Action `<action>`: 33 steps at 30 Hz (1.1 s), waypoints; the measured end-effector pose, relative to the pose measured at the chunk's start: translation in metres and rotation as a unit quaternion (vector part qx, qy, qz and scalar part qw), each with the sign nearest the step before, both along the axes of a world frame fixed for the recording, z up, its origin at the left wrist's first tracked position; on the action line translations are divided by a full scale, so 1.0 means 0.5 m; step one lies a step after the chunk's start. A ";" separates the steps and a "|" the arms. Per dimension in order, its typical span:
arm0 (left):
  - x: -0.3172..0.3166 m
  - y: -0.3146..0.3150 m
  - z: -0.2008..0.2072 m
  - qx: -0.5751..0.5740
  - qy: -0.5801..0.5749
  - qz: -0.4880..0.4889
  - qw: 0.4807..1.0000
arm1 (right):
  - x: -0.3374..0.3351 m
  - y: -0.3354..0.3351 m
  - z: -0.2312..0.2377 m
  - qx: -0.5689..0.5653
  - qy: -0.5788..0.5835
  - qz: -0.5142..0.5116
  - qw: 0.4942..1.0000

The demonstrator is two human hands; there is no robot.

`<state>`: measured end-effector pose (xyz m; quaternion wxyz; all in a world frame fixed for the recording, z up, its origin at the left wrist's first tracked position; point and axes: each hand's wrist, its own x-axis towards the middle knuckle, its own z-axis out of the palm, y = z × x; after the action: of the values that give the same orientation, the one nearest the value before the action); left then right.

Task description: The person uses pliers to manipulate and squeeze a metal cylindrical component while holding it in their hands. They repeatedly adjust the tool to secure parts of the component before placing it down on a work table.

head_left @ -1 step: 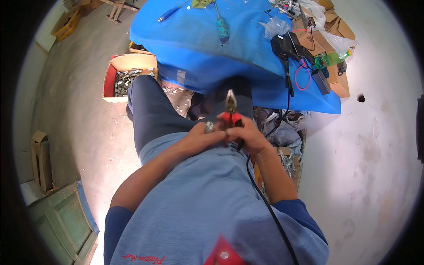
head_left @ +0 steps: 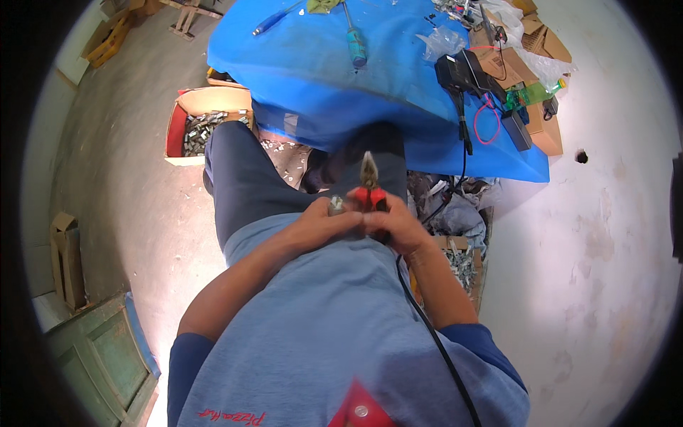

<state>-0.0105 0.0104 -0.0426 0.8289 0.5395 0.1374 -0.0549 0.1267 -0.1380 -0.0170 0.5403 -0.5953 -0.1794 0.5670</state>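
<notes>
In front of my waist, my right hand (head_left: 400, 223) is closed round the red handles of a pair of pliers (head_left: 368, 174). Their metal jaws point away from me and look closed. My left hand (head_left: 321, 219) is closed on a small grey and whitish part (head_left: 336, 206), whose end sticks up between thumb and fingers. The two hands touch or nearly touch, so the lower handles are partly hidden. What kind of part it is, I cannot make out.
A blue-covered table (head_left: 320, 78) stands ahead, with a teal-handled screwdriver (head_left: 356, 50) and a blue-handled tool (head_left: 269, 23). On its right lie black adapters (head_left: 455, 72) and cartons. A box of metal pieces (head_left: 203, 132) is at left; a black cable (head_left: 441, 341) crosses my right side.
The pliers and my right hand have shifted slightly left, closer to my left hand, and the jaw tips sit a little lower. Both hands keep their hold.
</notes>
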 end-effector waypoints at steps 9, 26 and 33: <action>-0.004 0.010 -0.032 -0.044 -0.025 -0.067 0.996 | -0.054 -0.038 0.013 0.022 -0.086 -0.082 0.993; 0.002 0.007 -0.004 -0.066 0.063 -0.085 0.992 | 0.008 0.063 0.025 0.091 -0.108 0.075 0.987; 0.011 -0.002 -0.039 -0.023 0.054 -0.060 0.996 | 0.007 0.053 0.015 0.078 -0.169 0.068 0.980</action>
<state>-0.0052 0.0094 -0.0619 0.8276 0.5236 0.1484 -0.1371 0.1301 -0.1113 -0.0094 0.5071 -0.6251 -0.3517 0.4779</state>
